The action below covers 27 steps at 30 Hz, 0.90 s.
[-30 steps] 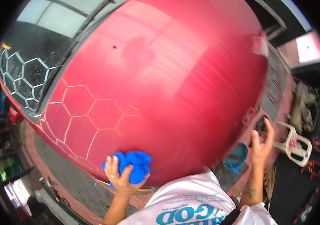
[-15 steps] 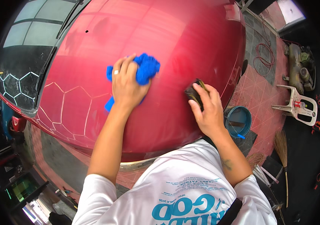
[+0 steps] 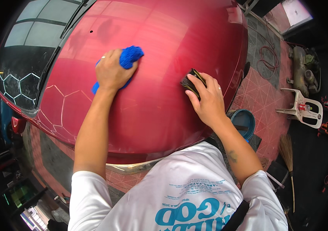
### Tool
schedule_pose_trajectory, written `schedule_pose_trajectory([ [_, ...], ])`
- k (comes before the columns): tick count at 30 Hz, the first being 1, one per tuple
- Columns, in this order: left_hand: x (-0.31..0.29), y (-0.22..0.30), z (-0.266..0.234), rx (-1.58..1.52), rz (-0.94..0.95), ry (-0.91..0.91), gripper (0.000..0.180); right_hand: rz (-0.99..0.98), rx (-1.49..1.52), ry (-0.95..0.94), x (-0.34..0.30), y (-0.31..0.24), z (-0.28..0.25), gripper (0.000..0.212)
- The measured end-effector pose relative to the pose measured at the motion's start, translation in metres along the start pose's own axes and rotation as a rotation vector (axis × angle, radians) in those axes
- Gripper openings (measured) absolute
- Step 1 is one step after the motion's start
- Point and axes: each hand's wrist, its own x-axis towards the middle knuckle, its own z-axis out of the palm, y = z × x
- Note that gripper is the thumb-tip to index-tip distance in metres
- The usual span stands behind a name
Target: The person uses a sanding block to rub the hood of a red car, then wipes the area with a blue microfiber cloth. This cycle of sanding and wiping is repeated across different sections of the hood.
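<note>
Blue cloth (image 3: 132, 56) and dark pad (image 3: 189, 80) in hand at red car hood (image 3: 152, 107).
Left hand (image 3: 113, 72) clutches the bunched cloth against the hood, windshield (image 3: 33, 57) side; right hand (image 3: 209, 101) grips the pad between thumb and fingers, right of the cloth, can't tell if touching hood. Blue bucket (image 3: 253, 124) beside car, partly behind right forearm (image 3: 237, 148).

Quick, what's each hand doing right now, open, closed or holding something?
Left hand: closed on the blue cloth, on the red hood.
Right hand: closed on a dark pad.
</note>
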Motion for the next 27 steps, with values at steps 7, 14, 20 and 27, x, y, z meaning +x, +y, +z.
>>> schedule_pose_trajectory([
  [7,-0.033,-0.052,-0.037,0.109,-0.076,0.092,0.054,-0.037,-0.104,0.014,0.039,-0.015,0.044,0.050],
  [14,-0.032,-0.052,-0.035,0.034,0.017,0.065,0.062,-0.016,-0.116,0.027,0.036,-0.026,0.054,0.053],
  [20,-0.033,-0.054,-0.036,0.052,0.048,0.081,0.059,0.188,0.168,0.255,-0.035,0.014,-0.017,0.052],
  [27,-0.032,-0.057,-0.027,-0.017,0.075,0.120,0.053,0.994,0.754,0.435,-0.240,0.189,-0.071,0.046],
])
